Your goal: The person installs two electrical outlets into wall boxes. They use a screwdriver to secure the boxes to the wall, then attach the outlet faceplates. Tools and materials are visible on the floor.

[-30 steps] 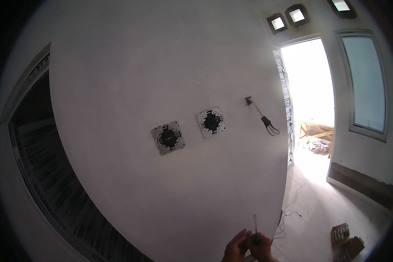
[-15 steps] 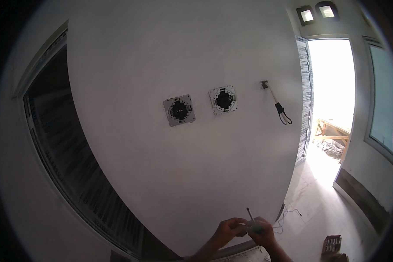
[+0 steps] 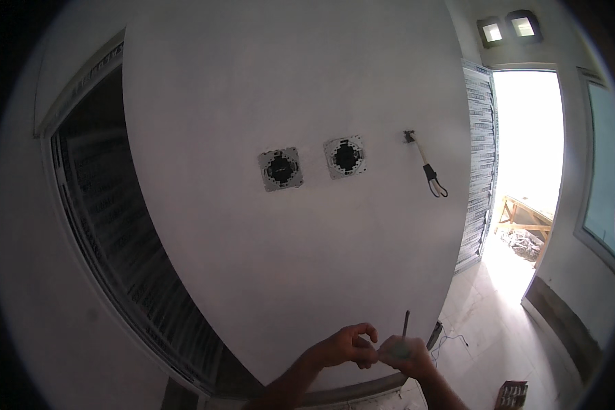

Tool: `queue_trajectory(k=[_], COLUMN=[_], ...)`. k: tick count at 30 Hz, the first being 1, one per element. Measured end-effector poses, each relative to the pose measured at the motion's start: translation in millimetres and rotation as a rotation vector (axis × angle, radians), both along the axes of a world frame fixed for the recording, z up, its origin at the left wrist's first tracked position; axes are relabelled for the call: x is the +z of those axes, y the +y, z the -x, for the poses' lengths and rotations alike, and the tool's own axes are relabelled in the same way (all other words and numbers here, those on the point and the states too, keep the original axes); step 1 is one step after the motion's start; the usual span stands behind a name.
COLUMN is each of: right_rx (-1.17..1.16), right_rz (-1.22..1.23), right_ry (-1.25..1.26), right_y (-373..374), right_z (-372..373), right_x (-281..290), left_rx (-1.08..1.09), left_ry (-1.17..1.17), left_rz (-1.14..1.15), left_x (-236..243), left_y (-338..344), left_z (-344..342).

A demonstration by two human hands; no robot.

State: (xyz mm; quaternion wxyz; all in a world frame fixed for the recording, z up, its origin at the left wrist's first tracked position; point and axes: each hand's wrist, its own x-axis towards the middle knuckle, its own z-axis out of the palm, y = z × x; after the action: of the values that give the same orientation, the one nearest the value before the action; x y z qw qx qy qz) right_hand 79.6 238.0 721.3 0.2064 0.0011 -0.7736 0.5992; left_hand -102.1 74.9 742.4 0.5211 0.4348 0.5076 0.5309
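Low in front of the white wall, my right hand (image 3: 404,353) is closed round a screwdriver (image 3: 406,323). Its thin shaft points up, and part of a greenish handle shows in the palm. My left hand (image 3: 350,345) is beside it on the left, fingers curled and tips close to the right hand's fingers. Whatever those left fingers pinch, if anything, is too small to make out. Higher on the wall are two square socket mounting frames with dark round centres, a left one (image 3: 281,169) and a right one (image 3: 346,157).
Right of the frames, a cable (image 3: 422,154) with a taped, looped end hangs from a wall hole. A dark doorway (image 3: 143,260) is at left. At right are a bright open doorway (image 3: 526,137), a wooden trestle (image 3: 526,212), a floor wire (image 3: 451,337) and a box of small parts (image 3: 512,395).
My left hand has shifted left and up slightly, its index finger lifting away from the right hand. The screwdriver shaft has tilted from leaning left to nearly upright. The view has turned slightly.
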Motion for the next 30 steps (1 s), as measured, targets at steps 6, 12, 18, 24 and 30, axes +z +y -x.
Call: queue_trajectory(k=[6, 12, 18, 24, 30], right_rx=[-0.178, -0.406, -0.371, -0.406, -0.453], right_rz=[0.095, 0.003, -0.174, -0.394, -0.586], right_ry=[-0.097, 0.371, 0.587, 0.668, 0.785], right_y=[1.2, 28.4, 38.3, 55.0, 58.5], right_z=[-1.0, 34.3, 83.7, 129.5, 161.8], right_x=[52.4, 129.4, 244.1, 290.3, 311.2], left_rx=[0.293, 1.336, 1.505, 1.546, 1.597], left_ry=[0.378, 1.811, 1.919, 1.832, 1.810], left_rz=[-0.263, -0.893, -0.828, -0.879, -0.862], left_x=[52.8, 196.0, 211.8, 208.0, 207.5], left_y=[20.8, 49.1, 72.5, 85.9, 86.8], left_z=[12.9, 73.4, 91.6, 98.8, 100.9])
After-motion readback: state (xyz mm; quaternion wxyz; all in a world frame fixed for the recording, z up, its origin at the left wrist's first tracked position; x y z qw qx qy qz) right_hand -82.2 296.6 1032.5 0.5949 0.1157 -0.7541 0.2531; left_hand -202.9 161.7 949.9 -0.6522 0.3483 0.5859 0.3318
